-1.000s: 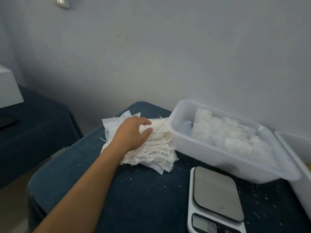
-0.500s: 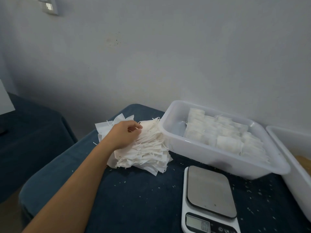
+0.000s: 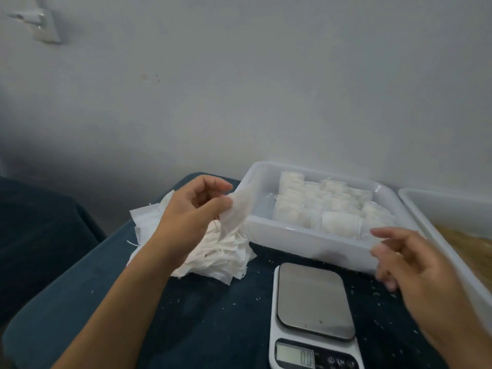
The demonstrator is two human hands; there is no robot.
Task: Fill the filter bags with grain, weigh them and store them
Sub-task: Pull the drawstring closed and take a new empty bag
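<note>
My left hand (image 3: 194,209) pinches one empty white filter bag (image 3: 239,207) between thumb and fingers, lifted above the pile of empty bags (image 3: 226,257) on the dark table. My right hand (image 3: 407,262) hovers over the table right of the scale, fingers relaxed and holding nothing. A white kitchen scale (image 3: 312,299) with a bare steel plate stands at the front; its display reads 0.0. Behind it a clear plastic tub (image 3: 306,235) holds several filled bags (image 3: 332,206). At the far right a second tub (image 3: 431,198) contains brownish grain (image 3: 468,241).
The table carries a dark blue cloth (image 3: 186,315) strewn with loose grains. A grey wall rises right behind the tubs, with a switch plate (image 3: 40,22) at the upper left. Another dark covered surface (image 3: 40,222) lies to the left across a gap.
My left hand has lifted a single bag off the pile and turned palm up. My right hand has come into view from the right. The view has tilted down.
</note>
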